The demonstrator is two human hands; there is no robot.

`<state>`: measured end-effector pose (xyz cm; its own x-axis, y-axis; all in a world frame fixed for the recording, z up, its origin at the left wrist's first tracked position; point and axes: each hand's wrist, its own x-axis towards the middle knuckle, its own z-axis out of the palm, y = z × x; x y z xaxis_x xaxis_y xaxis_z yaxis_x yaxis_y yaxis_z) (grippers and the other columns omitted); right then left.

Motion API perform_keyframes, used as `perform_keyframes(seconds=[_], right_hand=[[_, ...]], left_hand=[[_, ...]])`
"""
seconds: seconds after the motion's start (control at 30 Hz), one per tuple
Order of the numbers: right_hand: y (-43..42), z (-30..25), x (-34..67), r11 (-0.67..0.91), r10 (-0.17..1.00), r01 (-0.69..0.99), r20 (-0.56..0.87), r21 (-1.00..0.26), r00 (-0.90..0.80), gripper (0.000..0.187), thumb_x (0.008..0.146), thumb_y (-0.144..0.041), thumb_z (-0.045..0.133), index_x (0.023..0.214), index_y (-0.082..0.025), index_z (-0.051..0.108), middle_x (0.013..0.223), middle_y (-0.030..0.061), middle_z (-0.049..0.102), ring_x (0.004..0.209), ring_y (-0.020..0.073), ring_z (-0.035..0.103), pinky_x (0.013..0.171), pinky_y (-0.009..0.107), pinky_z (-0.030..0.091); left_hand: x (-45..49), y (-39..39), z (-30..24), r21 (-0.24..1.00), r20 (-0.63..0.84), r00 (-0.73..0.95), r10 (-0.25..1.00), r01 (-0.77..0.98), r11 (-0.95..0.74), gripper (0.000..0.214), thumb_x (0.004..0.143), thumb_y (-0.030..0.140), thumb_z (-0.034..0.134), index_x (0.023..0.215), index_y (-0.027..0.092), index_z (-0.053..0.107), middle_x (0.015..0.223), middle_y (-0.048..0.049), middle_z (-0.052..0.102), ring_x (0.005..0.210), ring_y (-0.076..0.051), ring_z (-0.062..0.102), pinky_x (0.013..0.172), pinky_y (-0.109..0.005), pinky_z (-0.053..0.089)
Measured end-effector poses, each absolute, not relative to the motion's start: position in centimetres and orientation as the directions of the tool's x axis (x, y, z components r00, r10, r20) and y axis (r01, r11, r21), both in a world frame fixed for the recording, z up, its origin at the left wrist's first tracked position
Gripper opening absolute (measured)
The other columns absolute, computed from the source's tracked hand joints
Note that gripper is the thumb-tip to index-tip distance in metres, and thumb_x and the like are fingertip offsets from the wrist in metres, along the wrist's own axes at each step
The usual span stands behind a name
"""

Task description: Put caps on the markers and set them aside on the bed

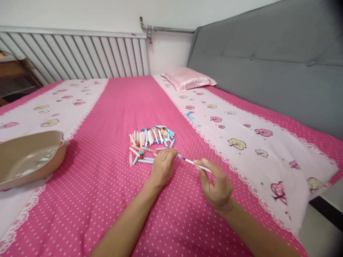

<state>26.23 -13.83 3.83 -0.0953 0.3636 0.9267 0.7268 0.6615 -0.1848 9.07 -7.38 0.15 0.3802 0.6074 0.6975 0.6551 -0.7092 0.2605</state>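
My left hand (163, 166) is closed around a small pale blue pen part (179, 155), a cap or barrel; most of it is hidden by the fingers. Between thumb and fingers, my right hand (215, 182) pinches a slim white pen refill (189, 161). Its dark tip points left, close to the pale blue part's end. Beyond my left hand lies a pile of pen parts (151, 136) in white, pink, peach and blue. Off to the right, a pair of light blue pens (193, 120) lies apart on the pink and white bedspread (128, 103).
A beige plastic basin (57, 151) stands on the bed at the left, with something clear inside. A pink pillow (187, 79) rests near the grey padded headboard (268, 60). Along the far wall runs a white radiator (80, 53) with a pipe.
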Motion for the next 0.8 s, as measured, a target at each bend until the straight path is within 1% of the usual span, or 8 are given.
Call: perform_keyframes(seconds=[0.13,0.27,0.4,0.5,0.67,0.8], right_hand=[[-13.8,3.8,26.2,0.653,0.355,0.738,0.929,-0.169,-0.102,0.051,0.077,-0.005,0.059,0.123,-0.019,0.040,0.090,0.0058,0.069,0.082,0.0158,0.067,0.069,0.026,0.058],[-13.6,3.7,26.2,0.657,0.345,0.737,0.932,-0.158,-0.108,0.049,0.076,-0.004,0.060,0.120,-0.017,0.043,0.089,0.0058,0.069,0.082,0.0152,0.067,0.070,0.025,0.057],[-13.6,3.8,26.1,0.645,0.380,0.743,0.919,-0.180,-0.108,0.046,0.078,-0.006,0.058,0.119,-0.019,0.043,0.090,0.0054,0.070,0.082,0.0156,0.067,0.069,0.025,0.057],[-13.7,3.7,26.1,0.642,0.398,0.742,0.911,-0.192,-0.109,0.048,0.078,-0.005,0.058,0.121,-0.018,0.043,0.092,0.0067,0.069,0.084,0.0157,0.067,0.071,0.025,0.056],[-13.7,3.4,26.1,0.634,0.465,0.739,0.876,-0.231,-0.125,0.049,0.081,-0.007,0.054,0.126,-0.019,0.040,0.097,0.0077,0.068,0.088,0.0170,0.065,0.075,0.027,0.055],[-13.6,3.4,25.7,0.632,0.577,0.721,0.794,-0.285,-0.191,0.048,0.086,-0.012,0.046,0.132,-0.017,0.035,0.107,0.0111,0.063,0.099,0.0199,0.060,0.083,0.034,0.052]], left_hand=[[9.1,-7.5,0.2,0.268,0.703,0.386,0.597,0.634,-0.725,0.024,0.085,0.010,0.041,0.106,0.016,0.051,0.102,-0.0089,0.063,0.099,-0.017,0.056,0.083,-0.033,0.045],[9.3,-7.7,0.5,0.264,0.715,0.395,0.577,0.612,-0.745,0.025,0.084,0.009,0.041,0.106,0.015,0.051,0.102,-0.0097,0.063,0.098,-0.017,0.056,0.083,-0.033,0.045],[9.4,-7.8,0.6,0.263,0.725,0.403,0.559,0.587,-0.765,0.026,0.084,0.009,0.042,0.108,0.015,0.050,0.101,-0.0096,0.063,0.096,-0.017,0.057,0.082,-0.032,0.046],[9.5,-8.0,0.6,0.261,0.725,0.420,0.545,0.565,-0.783,0.026,0.084,0.009,0.043,0.108,0.016,0.050,0.099,-0.0089,0.064,0.094,-0.017,0.058,0.081,-0.031,0.046],[10.0,-8.9,1.0,0.259,0.709,0.471,0.525,0.518,-0.815,0.026,0.083,0.010,0.044,0.108,0.016,0.050,0.097,-0.0069,0.064,0.090,-0.015,0.058,0.078,-0.029,0.045],[10.7,-9.6,1.4,0.299,0.702,0.485,0.522,0.464,-0.834,0.028,0.083,0.010,0.044,0.110,0.015,0.049,0.096,-0.0080,0.063,0.089,-0.015,0.057,0.076,-0.029,0.044]])
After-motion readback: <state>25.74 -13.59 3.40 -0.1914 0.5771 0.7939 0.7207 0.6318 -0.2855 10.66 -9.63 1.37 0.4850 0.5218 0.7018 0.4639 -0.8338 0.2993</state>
